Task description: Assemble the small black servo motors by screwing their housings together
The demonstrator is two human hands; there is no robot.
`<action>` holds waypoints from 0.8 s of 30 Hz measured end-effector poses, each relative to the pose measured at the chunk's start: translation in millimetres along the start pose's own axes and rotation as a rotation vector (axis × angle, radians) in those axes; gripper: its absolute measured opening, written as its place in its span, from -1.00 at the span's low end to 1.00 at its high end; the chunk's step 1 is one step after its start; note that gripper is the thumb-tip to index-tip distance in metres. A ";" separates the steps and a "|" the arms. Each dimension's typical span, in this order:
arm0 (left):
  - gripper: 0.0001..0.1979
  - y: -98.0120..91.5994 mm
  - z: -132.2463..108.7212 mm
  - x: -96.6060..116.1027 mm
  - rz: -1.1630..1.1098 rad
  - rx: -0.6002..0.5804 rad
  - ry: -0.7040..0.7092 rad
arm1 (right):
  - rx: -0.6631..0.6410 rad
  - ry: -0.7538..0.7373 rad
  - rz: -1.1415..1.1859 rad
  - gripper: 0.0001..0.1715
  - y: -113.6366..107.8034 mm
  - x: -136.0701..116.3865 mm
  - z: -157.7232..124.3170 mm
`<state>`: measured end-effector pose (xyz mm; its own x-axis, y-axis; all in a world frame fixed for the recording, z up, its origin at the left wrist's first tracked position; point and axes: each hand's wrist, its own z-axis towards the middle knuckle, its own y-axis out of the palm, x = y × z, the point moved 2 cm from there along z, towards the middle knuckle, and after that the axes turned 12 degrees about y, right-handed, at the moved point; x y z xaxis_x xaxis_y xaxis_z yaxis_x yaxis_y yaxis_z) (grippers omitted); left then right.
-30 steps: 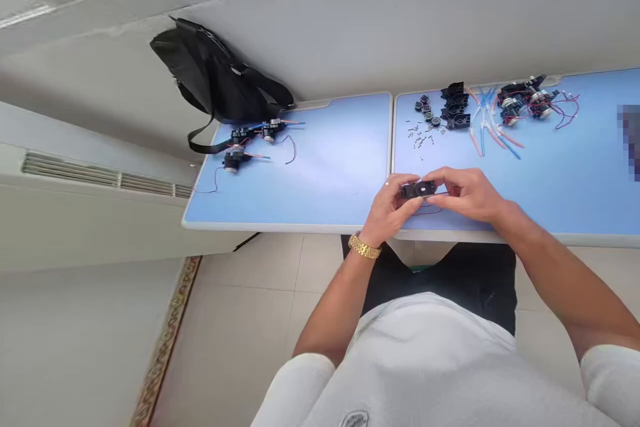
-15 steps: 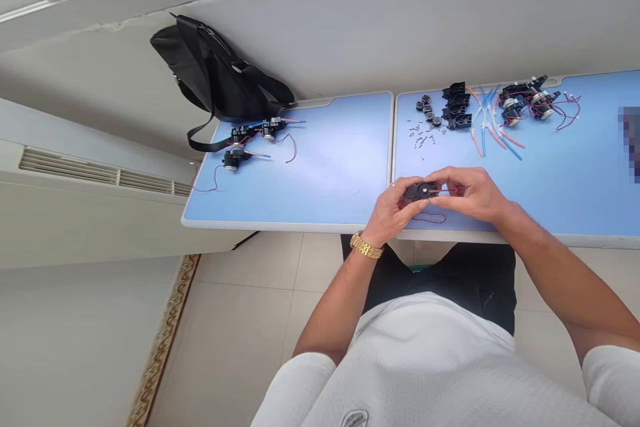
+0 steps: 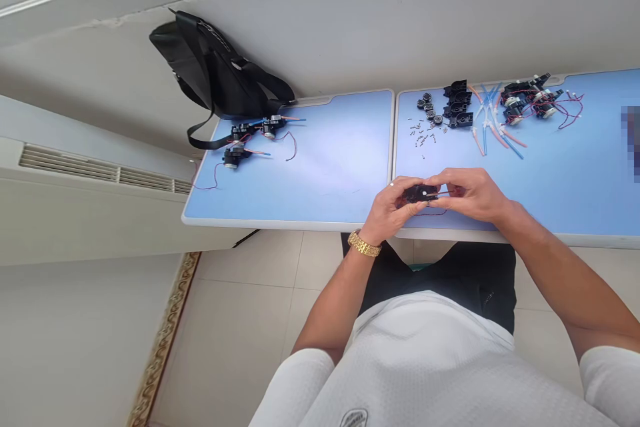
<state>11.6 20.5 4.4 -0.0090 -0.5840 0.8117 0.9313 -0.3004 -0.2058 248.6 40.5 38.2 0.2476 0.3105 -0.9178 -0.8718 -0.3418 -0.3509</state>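
Note:
Over the front edge of the right-hand tabletop, both hands hold one small black pump unit (image 3: 414, 193) with a white spot on its upper face. My left hand (image 3: 389, 212) is closed around its left side. At the right end, my right hand (image 3: 473, 192) pinches the unit between thumb and fingers. A thin reddish tube (image 3: 442, 193) runs from the unit into the right palm, where its end is hidden. Below the unit, a red wire (image 3: 431, 214) shows on the tabletop.
Beyond the hands lie small screws (image 3: 421, 133), round black parts (image 3: 428, 108), black housings (image 3: 459, 104), blue and pink tubes (image 3: 485, 123) and wired motor units (image 3: 533, 99). On the left table are further wired units (image 3: 235, 157) and a black bag (image 3: 220, 73).
The pump unit has tilted slightly between the hands, and its upper face shows less. Both hands keep their hold almost in place.

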 end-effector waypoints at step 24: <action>-0.45 2.0 -5.2 6.5 0.023 0.076 -0.179 | 0.448 0.259 -0.207 -0.38 -22.5 7.1 3.4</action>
<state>11.5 12.2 6.4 0.0716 -0.4447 0.8928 0.9555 -0.2261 -0.1893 268.5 53.4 40.2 0.4793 0.0838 -0.8736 -0.8744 0.1312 -0.4672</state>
